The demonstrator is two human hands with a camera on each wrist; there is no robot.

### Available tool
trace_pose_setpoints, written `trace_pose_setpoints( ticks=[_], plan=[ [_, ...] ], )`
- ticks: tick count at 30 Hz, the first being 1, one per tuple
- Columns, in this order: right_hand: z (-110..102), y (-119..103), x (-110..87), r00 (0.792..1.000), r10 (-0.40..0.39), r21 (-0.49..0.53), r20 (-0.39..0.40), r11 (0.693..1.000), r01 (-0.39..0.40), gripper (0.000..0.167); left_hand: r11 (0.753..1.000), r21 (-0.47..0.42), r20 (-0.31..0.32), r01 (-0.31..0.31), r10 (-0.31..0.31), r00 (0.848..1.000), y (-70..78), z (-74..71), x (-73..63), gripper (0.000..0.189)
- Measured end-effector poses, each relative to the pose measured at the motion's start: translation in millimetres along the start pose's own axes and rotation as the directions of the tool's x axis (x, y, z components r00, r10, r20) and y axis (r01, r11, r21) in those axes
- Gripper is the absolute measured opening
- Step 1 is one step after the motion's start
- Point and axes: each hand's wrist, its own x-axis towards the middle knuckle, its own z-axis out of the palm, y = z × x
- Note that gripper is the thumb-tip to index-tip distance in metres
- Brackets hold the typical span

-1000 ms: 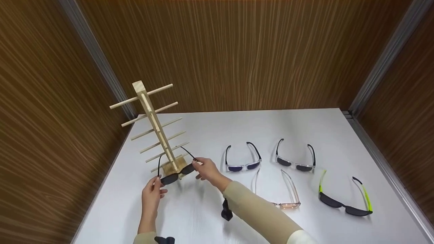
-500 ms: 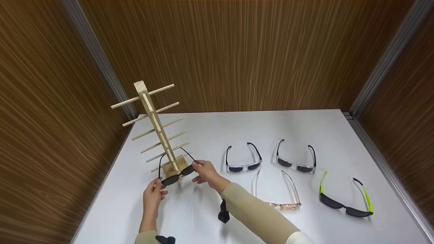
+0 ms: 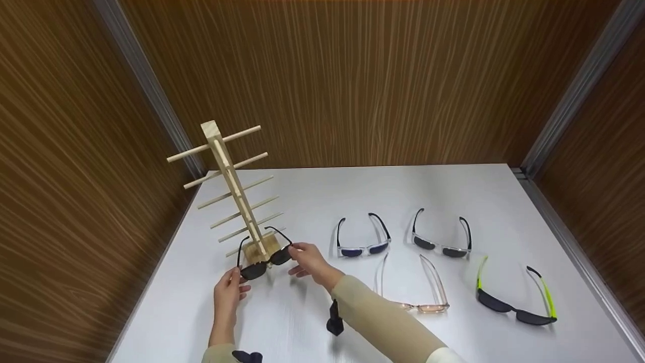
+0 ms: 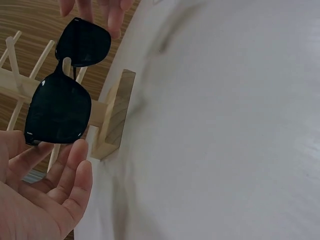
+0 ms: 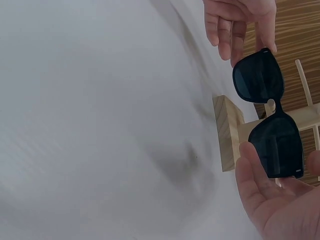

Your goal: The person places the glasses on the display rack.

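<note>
Between both hands is a pair of black sunglasses (image 3: 254, 271), lenses toward me and temples pointing back at the wooden display stand (image 3: 237, 186). My left hand (image 3: 226, 295) pinches the frame's left outer corner. At the opposite corner, my right hand (image 3: 312, 262) grips the frame between thumb and fingers. Low on the stand, the sunglasses overlap its square base (image 3: 272, 244). In the left wrist view a peg tip shows at the nose bridge of the dark sunglasses (image 4: 59, 107). Seen from the right wrist, the bridge also sits at a peg end.
On the white table (image 3: 302, 333) to the right lie clear-framed sunglasses (image 3: 351, 251), a second clear-framed pair (image 3: 424, 243), pink-framed glasses (image 3: 433, 308) and sunglasses with neon-yellow temples (image 3: 535, 317). Brown wood-grain panels (image 3: 352, 80) enclose the back and sides.
The sunglasses' temple tips have come lower, away from the pegs above, and the lenses have tilted. Both hands keep their hold, shifting only slightly. The other glasses stay put.
</note>
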Motion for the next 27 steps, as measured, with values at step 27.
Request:
trace_pose_setpoints(
  ticks=[27],
  plan=[
    [-30, 14, -2.7, 0.999, 0.035, 0.088, 0.001, 0.996, -0.035, 0.039, 0.990, -0.082, -0.022, 0.114, -0.116, 0.993, -16.8, -9.9, 1.3, 0.055]
  ],
)
